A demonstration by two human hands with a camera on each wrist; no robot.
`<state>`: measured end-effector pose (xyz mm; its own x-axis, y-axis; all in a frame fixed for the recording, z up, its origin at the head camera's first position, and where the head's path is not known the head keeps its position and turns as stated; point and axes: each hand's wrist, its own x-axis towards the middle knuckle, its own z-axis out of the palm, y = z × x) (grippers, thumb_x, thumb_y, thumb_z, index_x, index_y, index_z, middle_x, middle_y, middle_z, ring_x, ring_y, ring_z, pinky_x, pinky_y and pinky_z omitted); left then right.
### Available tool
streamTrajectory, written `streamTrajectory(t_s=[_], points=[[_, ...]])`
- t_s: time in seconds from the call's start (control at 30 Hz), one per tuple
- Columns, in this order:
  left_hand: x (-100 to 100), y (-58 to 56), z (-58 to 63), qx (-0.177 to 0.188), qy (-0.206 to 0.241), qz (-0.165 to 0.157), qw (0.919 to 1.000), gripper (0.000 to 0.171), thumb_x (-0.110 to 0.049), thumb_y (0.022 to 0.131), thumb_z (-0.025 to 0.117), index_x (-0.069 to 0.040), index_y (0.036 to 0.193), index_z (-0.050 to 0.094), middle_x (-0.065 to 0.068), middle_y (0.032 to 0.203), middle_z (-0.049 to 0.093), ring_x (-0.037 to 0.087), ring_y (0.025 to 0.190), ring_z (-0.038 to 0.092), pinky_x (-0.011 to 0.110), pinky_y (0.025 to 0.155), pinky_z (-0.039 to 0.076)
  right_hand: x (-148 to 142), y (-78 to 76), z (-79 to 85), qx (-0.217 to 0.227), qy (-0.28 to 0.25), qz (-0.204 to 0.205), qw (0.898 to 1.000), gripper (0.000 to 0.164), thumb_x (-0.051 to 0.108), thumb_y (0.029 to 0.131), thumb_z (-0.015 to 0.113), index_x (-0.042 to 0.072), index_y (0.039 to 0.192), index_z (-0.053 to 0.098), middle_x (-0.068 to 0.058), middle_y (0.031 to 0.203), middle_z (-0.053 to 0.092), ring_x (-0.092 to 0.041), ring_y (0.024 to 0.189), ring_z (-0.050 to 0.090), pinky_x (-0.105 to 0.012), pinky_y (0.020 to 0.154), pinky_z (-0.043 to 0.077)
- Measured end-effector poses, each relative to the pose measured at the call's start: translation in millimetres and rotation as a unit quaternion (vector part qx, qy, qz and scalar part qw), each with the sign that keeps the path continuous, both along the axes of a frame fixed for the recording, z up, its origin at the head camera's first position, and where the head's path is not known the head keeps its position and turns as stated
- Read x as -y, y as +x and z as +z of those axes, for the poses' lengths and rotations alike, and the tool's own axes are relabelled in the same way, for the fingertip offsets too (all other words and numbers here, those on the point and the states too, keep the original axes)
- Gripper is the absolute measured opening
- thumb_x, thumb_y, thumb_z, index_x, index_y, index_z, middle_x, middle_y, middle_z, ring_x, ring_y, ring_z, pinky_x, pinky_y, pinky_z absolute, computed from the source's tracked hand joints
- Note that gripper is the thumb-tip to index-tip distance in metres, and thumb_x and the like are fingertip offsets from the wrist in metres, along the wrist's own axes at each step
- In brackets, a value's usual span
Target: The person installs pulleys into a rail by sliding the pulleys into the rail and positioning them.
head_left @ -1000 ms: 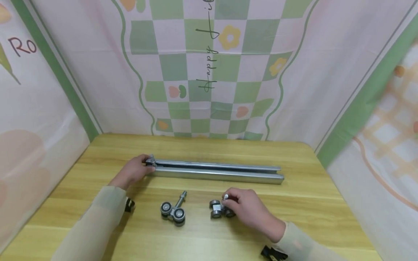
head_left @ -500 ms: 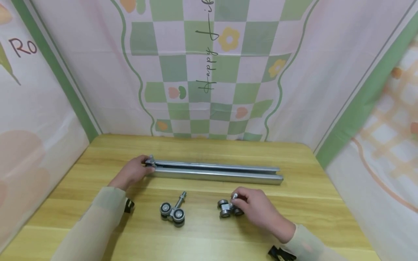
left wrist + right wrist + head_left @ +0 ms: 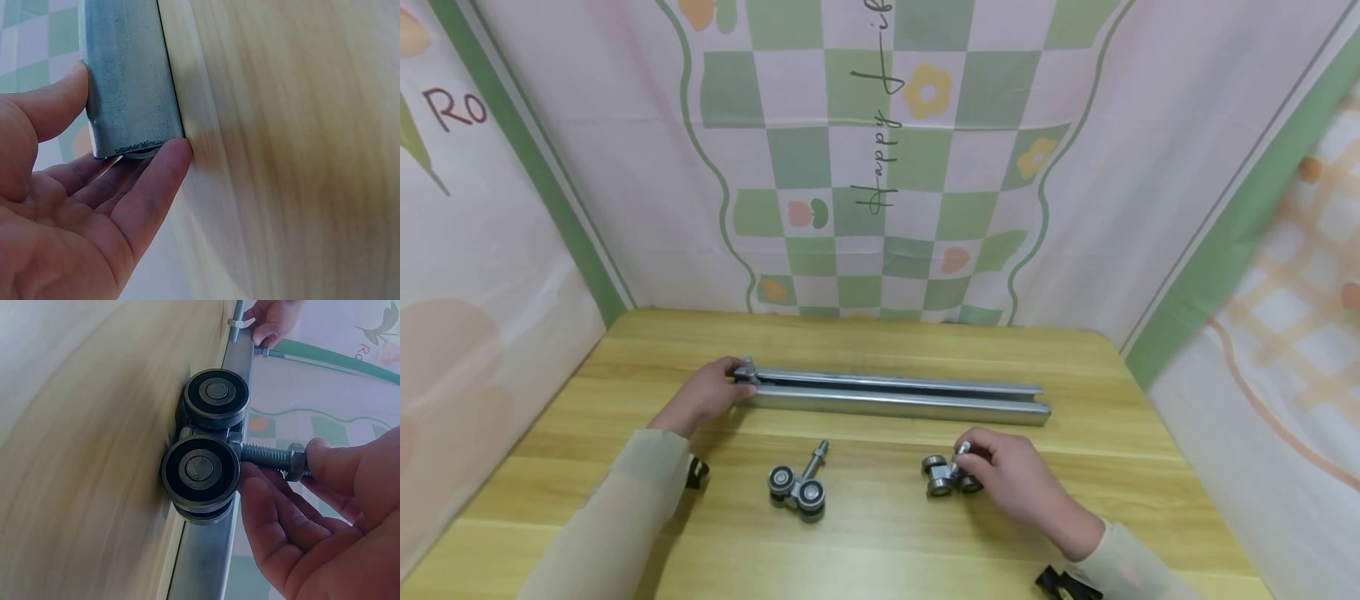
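A long metal channel rail (image 3: 898,407) lies across the table, its slot facing up. My left hand (image 3: 703,393) grips the rail's left end, thumb on the near side; in the left wrist view, fingers wrap the rail's end (image 3: 128,81). An upright bolt (image 3: 748,367) stands out of the slot beside that hand. My right hand (image 3: 1018,479) pinches the threaded bolt (image 3: 265,455) of a roller trolley (image 3: 938,477) in front of the rail. Its black-sided wheels (image 3: 201,469) show in the right wrist view. Another roller trolley (image 3: 797,492) lies on the table between the hands, bolt slanting up.
The wooden table (image 3: 880,550) ends at a hanging cloth backdrop (image 3: 865,167) with green checks. More printed cloth walls stand at left and right. A black strap (image 3: 1067,583) shows near the right sleeve.
My right hand has moved right along the front of the rail, carrying the roller trolley with it. The left hand, the rail and the other trolley stay put.
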<state>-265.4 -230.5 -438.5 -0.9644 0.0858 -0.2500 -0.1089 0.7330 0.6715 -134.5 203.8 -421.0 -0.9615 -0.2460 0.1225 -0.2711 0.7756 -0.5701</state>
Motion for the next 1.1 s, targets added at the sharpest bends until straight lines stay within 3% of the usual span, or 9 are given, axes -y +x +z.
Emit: streamTrajectory(t_s=[0.37,0.67,1.1], points=[[-1,-0.3,-0.9,0.0,0.0,0.003,1.0,0.072,-0.034,0.096,0.067,-0.001,0.152,0.035,0.029,0.15,0.036,0.051,0.135,0.033,0.064,0.107,0.029,-11,0.6,2.7,0.022,-0.006,-0.014,1.0,0.007,0.018,0.096,0.068,0.023,0.091,0.069,0.013,0.083,0.066,-0.008,0.079,0.06,-0.033,0.071,0.052],[-1,1.6,0.2,0.003,0.004,0.006,1.0,0.072,-0.033,0.096,0.066,-0.002,0.152,0.034,0.029,0.151,0.035,0.051,0.136,0.032,0.064,0.108,0.028,-27,-0.2,0.8,-0.004,0.014,-0.021,1.0,0.006,0.018,0.096,0.067,0.022,0.091,0.069,0.014,0.082,0.064,-0.008,0.077,0.059,-0.036,0.071,0.052],[-2,3.3,1.9,-0.004,-0.005,0.003,1.0,0.072,-0.034,0.096,0.067,-0.001,0.151,0.035,0.029,0.15,0.036,0.051,0.134,0.034,0.065,0.107,0.03,-53,2.4,1.5,-0.002,0.029,-0.043,0.999,0.007,0.017,0.096,0.067,0.017,0.102,0.07,0.009,0.086,0.066,-0.012,0.081,0.061,-0.039,0.072,0.052]])
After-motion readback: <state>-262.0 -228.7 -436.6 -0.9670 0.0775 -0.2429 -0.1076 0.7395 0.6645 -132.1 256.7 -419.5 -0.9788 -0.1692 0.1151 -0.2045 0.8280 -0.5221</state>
